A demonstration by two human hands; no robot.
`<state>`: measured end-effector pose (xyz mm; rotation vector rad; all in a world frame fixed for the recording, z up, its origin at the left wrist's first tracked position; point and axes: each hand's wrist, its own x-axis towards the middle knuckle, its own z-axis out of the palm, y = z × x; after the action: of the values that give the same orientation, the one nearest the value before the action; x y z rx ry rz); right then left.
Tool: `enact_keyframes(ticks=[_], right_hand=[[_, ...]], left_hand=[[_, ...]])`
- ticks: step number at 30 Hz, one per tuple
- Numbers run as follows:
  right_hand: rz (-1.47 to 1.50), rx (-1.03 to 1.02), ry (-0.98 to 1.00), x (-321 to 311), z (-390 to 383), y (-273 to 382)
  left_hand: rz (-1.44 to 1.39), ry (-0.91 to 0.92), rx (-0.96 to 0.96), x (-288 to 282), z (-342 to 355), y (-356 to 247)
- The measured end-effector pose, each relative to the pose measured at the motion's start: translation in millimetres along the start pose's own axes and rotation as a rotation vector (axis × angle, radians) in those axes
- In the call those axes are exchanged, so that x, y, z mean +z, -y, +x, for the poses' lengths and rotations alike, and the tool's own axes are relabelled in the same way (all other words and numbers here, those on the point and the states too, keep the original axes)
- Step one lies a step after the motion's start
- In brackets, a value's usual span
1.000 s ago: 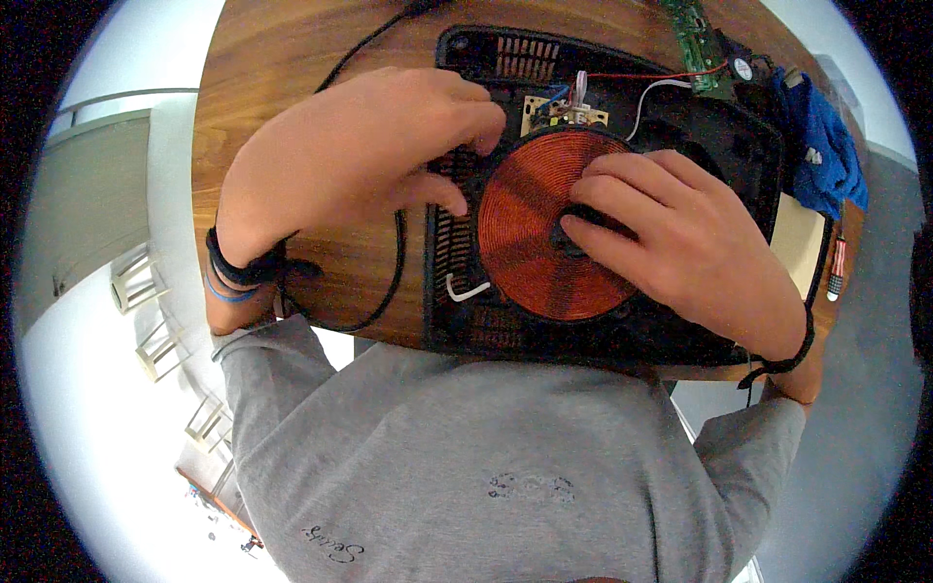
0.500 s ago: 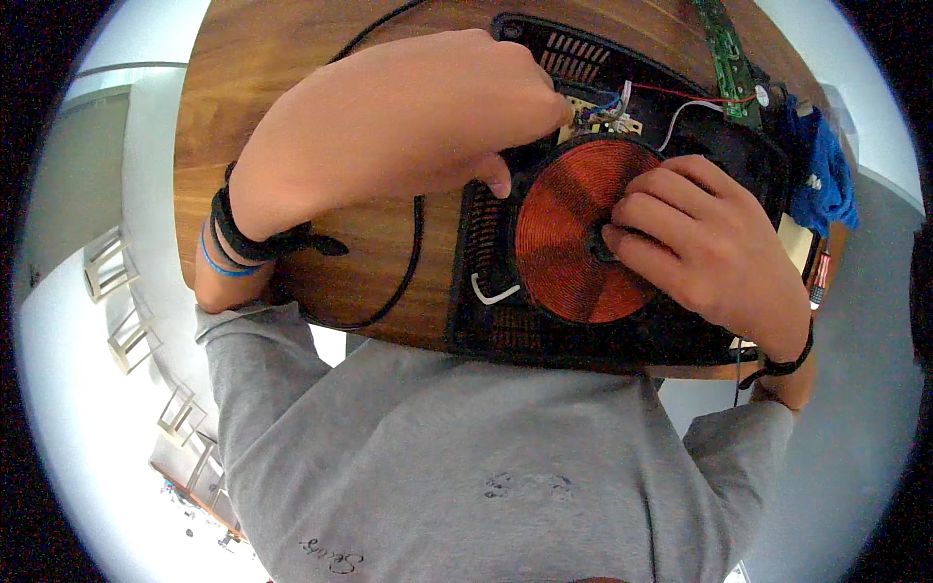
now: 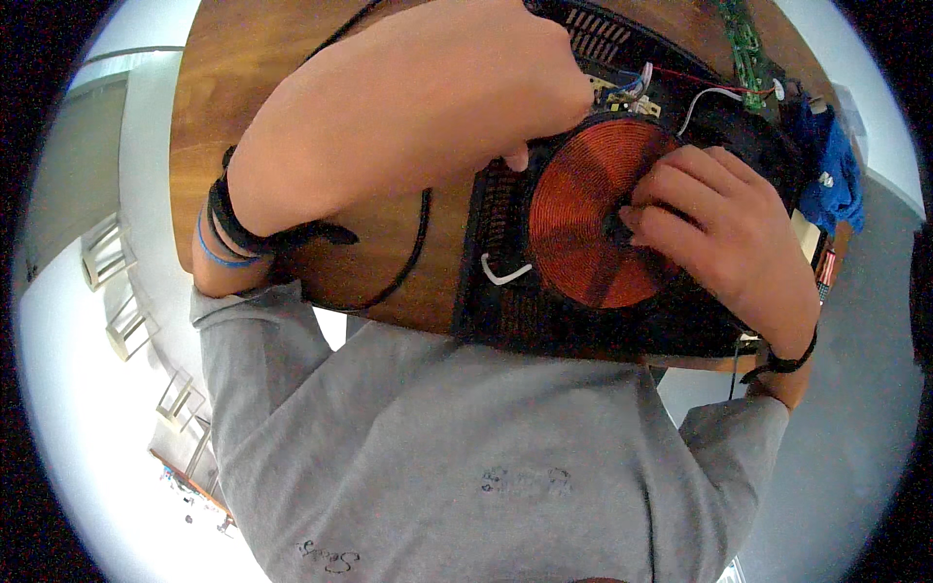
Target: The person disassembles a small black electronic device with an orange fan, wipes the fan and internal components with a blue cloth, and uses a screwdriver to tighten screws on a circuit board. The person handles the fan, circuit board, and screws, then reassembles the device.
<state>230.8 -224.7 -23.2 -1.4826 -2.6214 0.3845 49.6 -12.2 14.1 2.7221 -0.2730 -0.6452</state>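
Note:
A black housing with vent slots lies on the wooden table, holding a round copper coil. My left hand reaches over the housing's far left part beside a small circuit board with wires; its fingers are curled down, and what they grip is hidden. My right hand has its fingertips bent onto the dark centre of the coil, gripping there. A bent white piece lies left of the coil, and a white cable runs from the board.
A long green circuit board is at the back right, a blue cloth beside it and a red-handled tool below. A black cable loops across the table. White chairs stand on the floor at the left.
My left hand has moved forward and right toward the small board, its fingers curling out of sight. My right hand stays on the coil's centre, while the housing appears shifted right in the view.

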Motion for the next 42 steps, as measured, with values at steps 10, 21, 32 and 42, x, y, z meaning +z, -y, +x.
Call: enact_keyframes(ticks=[10, 21, 32, 42], right_hand=[[-0.014, -0.036, -0.022, 5, 2, 1], [0.051, 0.057, -0.061, 8, -8, -14], [0.041, -0.030, -0.099, 6, -6, 2], [0.008, -0.098, -0.063, 6, -9, 3]], left_hand=[[0.069, -0.097, -0.018, 13, 9, 10], [0.080, -0.106, 0.012, 18, 4, 11], [-0.002, -0.104, 0.052, 4, -2, -1], [0.023, -0.100, 0.035, 15, 1, 3]])
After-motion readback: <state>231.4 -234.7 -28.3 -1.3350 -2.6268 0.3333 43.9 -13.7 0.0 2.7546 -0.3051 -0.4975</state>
